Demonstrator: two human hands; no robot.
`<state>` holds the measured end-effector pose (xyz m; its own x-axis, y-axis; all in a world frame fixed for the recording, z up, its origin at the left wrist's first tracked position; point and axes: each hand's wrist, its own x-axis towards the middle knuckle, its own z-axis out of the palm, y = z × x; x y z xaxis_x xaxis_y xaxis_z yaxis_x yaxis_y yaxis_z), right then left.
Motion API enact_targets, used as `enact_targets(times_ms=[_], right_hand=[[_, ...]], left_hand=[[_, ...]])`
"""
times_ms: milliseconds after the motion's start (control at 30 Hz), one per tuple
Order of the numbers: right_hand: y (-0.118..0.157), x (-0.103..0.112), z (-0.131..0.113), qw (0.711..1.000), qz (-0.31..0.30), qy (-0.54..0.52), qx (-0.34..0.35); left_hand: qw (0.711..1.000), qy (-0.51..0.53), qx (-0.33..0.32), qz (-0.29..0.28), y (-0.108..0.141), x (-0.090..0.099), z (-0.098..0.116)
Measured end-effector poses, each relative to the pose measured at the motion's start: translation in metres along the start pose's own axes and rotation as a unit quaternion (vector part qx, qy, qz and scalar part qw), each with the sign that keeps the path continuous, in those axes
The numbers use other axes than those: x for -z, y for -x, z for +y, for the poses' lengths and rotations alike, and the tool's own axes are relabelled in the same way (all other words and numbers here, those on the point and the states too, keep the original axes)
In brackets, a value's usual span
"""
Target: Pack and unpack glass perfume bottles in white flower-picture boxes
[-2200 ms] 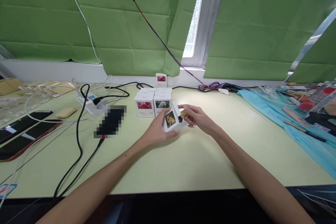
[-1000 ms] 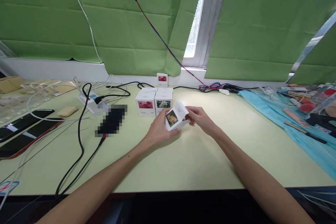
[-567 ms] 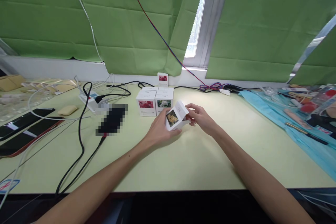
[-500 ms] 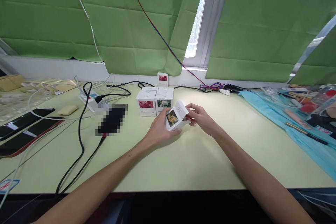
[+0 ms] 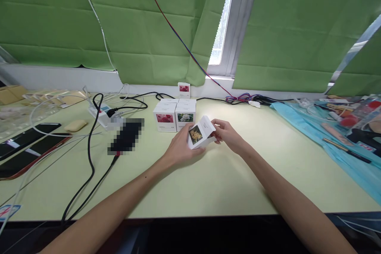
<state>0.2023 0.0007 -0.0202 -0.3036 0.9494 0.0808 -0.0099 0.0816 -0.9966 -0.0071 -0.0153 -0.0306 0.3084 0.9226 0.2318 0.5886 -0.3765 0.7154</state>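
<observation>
My left hand (image 5: 180, 145) is wrapped round a small white box (image 5: 202, 134) with a yellow flower picture, tilted above the table. The box's lid flap stands partly raised on its right side. The fingers of my right hand (image 5: 225, 131) are bent together at that open end; what they pinch, if anything, is hidden. Just behind and left stand several white boxes in a block, one with a red flower picture (image 5: 165, 121) and one with a white flower picture (image 5: 185, 118). Another red-flower box (image 5: 184, 90) stands behind them against the wall.
On the left lie phones (image 5: 32, 151), a yellow oval object (image 5: 76, 126), a power strip (image 5: 101, 115), black and white cables, and a pixelated dark device (image 5: 127, 135). Blue sheeting (image 5: 315, 127) with a pen and tools covers the right side. Bundled wires (image 5: 239, 98) lie at the back.
The lid flap of the held box has tipped slightly to the right, near my right fingers. Both hands have hardly moved.
</observation>
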Motion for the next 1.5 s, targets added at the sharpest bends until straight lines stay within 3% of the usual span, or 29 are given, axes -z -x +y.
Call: enact_targets(times_ms=[367,567,1500], right_hand=[[-0.001,-0.005,-0.001,0.998,0.046,-0.04,-0.023],[0.0,-0.002,0.0,0.995,0.033,-0.074,-0.052],[-0.001,0.006,0.002,0.996,-0.046,-0.052,-0.047]], left_hand=[[1.0,0.003,0.005,0.0,0.001,-0.001,0.002],[1.0,0.001,0.002,-0.002,0.001,0.0,0.002],[1.0,0.001,0.002,-0.003,0.002,0.001,0.003]])
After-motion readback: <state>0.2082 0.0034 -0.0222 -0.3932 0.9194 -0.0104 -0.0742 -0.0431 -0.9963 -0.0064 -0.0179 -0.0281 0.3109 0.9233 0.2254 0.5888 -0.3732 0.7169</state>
